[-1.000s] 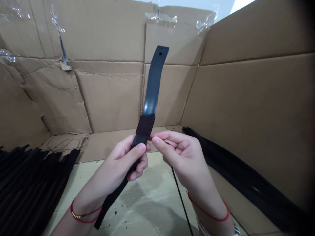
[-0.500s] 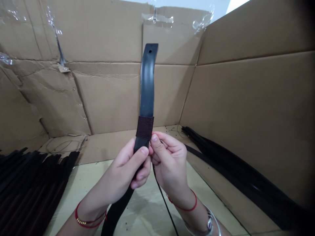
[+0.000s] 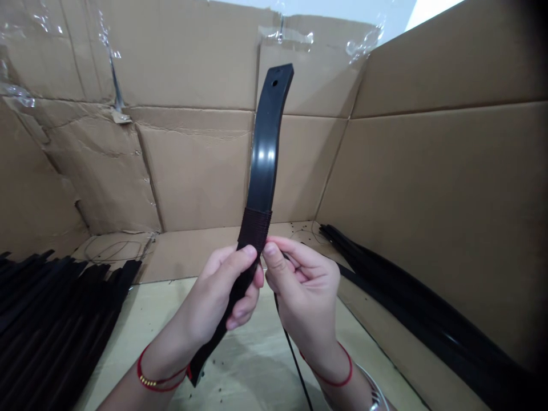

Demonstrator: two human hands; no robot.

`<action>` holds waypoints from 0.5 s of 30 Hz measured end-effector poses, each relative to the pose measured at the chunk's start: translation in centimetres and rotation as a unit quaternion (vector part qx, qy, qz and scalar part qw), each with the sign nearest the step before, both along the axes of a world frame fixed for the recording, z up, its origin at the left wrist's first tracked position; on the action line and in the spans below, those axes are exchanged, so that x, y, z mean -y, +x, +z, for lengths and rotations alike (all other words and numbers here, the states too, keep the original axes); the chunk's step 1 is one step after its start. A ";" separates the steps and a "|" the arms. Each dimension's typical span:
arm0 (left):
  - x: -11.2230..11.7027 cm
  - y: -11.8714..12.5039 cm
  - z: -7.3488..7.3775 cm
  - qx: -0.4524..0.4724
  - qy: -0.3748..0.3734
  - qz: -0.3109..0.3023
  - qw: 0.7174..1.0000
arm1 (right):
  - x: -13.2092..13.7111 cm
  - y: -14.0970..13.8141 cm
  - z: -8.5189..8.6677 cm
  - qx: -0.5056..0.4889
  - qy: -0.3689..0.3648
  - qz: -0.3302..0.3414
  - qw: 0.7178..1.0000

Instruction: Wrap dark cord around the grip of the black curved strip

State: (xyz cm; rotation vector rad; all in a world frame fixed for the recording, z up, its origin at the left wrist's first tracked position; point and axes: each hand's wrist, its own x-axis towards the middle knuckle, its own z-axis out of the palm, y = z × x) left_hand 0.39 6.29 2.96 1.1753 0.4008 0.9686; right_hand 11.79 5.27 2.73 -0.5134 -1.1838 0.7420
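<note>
A curved black plastic strip [image 3: 266, 148] with a hole near its top end stands tilted in front of me. Dark brown cord is wound in tight turns as a band [image 3: 255, 225] around its middle. My left hand [image 3: 225, 285] grips the strip just below that band, its thumb lying across the front. At the band's lower right edge, my right hand [image 3: 306, 285] pinches the loose cord [image 3: 295, 359] between thumb and forefinger. From there the cord hangs down past the wrist. Part of the strip is hidden behind the left fingers.
Several dark strips [image 3: 51, 331] lie side by side at the left. More long black strips [image 3: 406, 291] rest along the right cardboard wall [image 3: 449, 188]. Cardboard [image 3: 197, 171] also stands at the back. Small dark bits lie on the pale work surface [image 3: 154, 319].
The strip has tilted, its top end leaning further right and its lower end now in view. My left thumb sits closer to the band. The right hand has shifted slightly right and down.
</note>
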 end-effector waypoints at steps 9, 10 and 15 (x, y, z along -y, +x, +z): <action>0.1 0.1 -0.1 -0.022 0.027 0.000 0.999 | 0.2 0.0 -0.1 -0.010 -0.026 -0.033 0.999; 0.1 0.0 -0.1 -0.040 0.045 0.001 0.998 | 0.1 0.0 -0.1 -0.009 -0.029 -0.044 0.999; 0.5 -0.5 -0.1 -0.170 0.136 0.108 0.970 | 0.2 0.0 0.1 0.003 -0.017 -0.051 0.999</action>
